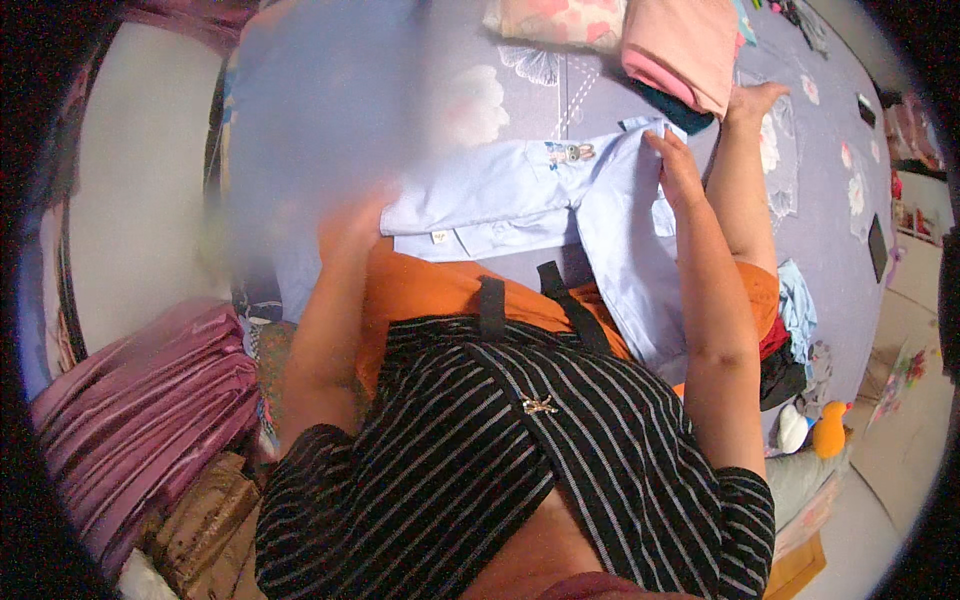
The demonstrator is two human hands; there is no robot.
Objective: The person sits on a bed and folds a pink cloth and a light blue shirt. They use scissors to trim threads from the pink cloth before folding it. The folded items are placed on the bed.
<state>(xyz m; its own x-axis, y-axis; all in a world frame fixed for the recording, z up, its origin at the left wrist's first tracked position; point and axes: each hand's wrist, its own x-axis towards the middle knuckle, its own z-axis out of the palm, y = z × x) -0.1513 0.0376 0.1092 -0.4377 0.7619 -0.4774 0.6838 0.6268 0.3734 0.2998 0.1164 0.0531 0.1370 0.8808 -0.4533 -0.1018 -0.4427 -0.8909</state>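
A light blue shirt (487, 184) stretches between my hands above my lap. A small cartoon rabbit print (577, 153) shows on its upper face, and a white label (439, 237) sits near the lower edge. My right hand (679, 169) pinches the shirt at its upper right, thumb and fingers closed on the cloth. From there one part of the garment hangs down along my right forearm. At the shirt's left end my left hand (356, 217) grips the edge; a blur over the view hides its fingers.
I sit on a bed with a floral grey-lilac sheet (817, 150). Folded pink cloths (679, 49) and a patterned folded cloth (559, 21) lie ahead. Crumpled clothes (796, 307) and an orange toy (829, 431) are at right. A purple curtain (150, 405) hangs at left.
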